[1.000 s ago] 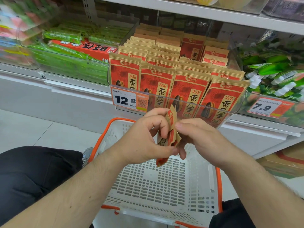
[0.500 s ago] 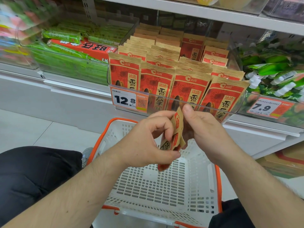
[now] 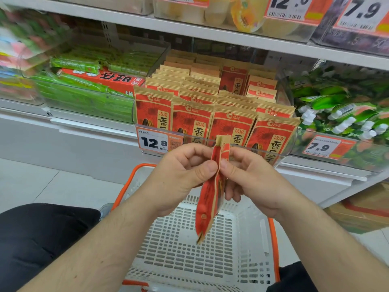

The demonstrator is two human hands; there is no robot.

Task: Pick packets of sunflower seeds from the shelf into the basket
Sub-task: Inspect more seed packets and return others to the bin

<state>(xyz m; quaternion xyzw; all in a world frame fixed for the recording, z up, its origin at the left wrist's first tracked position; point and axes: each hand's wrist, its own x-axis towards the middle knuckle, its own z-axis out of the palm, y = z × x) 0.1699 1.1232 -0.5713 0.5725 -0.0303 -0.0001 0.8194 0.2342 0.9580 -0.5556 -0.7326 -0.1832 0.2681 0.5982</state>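
Packet (image 3: pixel 210 199) hangs edge-on in the middle of the frame, pinched near its top by left hand (image 3: pixel 181 175) and right hand (image 3: pixel 250 178), over the basket (image 3: pixel 242 249). Better lower it, then release both hands together.

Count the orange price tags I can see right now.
4: 12.8 tag under the seed packets, 7.9 tag to its right, two partly cropped on the top shelf. Others may be hidden.

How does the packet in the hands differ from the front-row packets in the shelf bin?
The held packet hangs edge-on over the basket, pinched by the left hand and right hand; the front-row packets stand upright, face-on, untouched. Both share the red-and-tan design.
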